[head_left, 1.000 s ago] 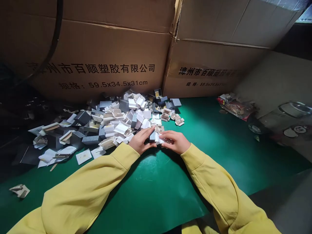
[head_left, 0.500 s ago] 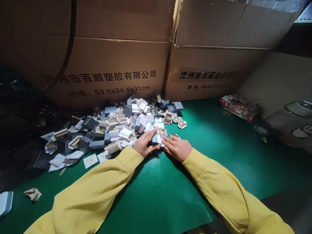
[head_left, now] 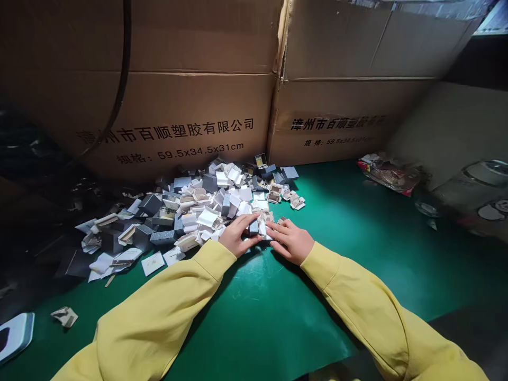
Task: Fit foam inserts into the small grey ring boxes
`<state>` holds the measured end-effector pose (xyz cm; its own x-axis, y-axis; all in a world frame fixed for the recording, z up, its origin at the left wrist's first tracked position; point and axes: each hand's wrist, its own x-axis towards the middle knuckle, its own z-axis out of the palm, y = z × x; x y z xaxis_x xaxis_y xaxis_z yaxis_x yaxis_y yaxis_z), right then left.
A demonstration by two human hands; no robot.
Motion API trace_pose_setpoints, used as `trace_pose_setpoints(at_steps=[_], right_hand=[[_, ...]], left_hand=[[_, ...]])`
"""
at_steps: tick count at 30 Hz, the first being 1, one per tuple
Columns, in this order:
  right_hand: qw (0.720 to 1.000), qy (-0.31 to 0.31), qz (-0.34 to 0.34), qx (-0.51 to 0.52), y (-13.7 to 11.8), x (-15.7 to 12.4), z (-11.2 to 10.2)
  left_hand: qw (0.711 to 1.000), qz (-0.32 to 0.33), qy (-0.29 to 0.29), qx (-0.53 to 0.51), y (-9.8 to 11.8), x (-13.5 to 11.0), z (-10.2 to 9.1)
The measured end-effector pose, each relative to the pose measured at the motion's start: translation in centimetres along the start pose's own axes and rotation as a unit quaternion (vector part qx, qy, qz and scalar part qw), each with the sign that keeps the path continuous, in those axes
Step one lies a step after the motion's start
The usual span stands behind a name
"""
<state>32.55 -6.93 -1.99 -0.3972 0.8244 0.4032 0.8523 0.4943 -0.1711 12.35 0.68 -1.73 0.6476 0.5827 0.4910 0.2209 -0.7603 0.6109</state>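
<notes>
My left hand (head_left: 239, 237) grips a small dark grey box (head_left: 253, 228) between thumb and fingers, low over the front of the pile. On the right side of this box stands a white paper insert (head_left: 262, 227); whether it is partly inside cannot be made out. My right hand (head_left: 291, 242) is just right of it, fingers stretched and apart, the fingertips at the insert's edge. Behind both hands spreads a heap of dark boxes and folded white and beige inserts (head_left: 208, 217). Some beige inserts (head_left: 293, 200) lie at its right end.
Two large printed cartons (head_left: 190, 100) (head_left: 333, 106) stand behind the green tabletop (head_left: 254, 312). A plastic packet (head_left: 391, 172) and a clear jar (head_left: 468, 190) are at the right. At the left lie a torn insert (head_left: 64, 316) and a white-edged device (head_left: 18, 336). A dark cable (head_left: 124, 63) hangs down.
My right fingers have spread a little and the thumb is further from them. The white insert beside the box shows more upright. The view has shifted slightly.
</notes>
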Motion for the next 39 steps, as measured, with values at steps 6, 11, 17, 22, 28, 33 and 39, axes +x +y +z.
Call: trace_pose_setpoints(at_steps=[6, 11, 17, 22, 28, 33, 39], right_hand=[[0.985, 0.071, 0.083, 0.137, 0.2, 0.6, -0.1], [0.978, 0.066, 0.122, 0.156, -0.1, 1.4, 0.6], [0.979, 0.066, 0.100, 0.164, -0.7, 1.6, 0.6], [0.978, 0.067, 0.065, 0.187, -0.6, 1.8, 0.4], [0.983, 0.059, 0.024, 0.174, 0.3, 1.9, 0.5], [0.991, -0.001, -0.031, 0.129, 0.7, 2.5, 0.0], [0.993, -0.038, -0.039, 0.103, 0.9, 3.0, -0.3]], left_hand=[[1.000, -0.010, 0.004, 0.001, 0.0, -0.1, 0.2], [1.000, -0.008, 0.004, -0.009, 0.0, 0.0, 0.2], [1.000, 0.019, -0.012, -0.015, -0.5, 0.1, 0.2], [0.999, 0.012, -0.009, -0.034, -0.5, 0.1, 0.3], [0.998, -0.012, -0.024, -0.049, -0.4, 0.2, 0.3], [0.997, -0.016, -0.030, -0.064, -0.3, 0.3, 0.3], [0.997, -0.006, -0.038, -0.061, -0.1, 0.4, 0.2]])
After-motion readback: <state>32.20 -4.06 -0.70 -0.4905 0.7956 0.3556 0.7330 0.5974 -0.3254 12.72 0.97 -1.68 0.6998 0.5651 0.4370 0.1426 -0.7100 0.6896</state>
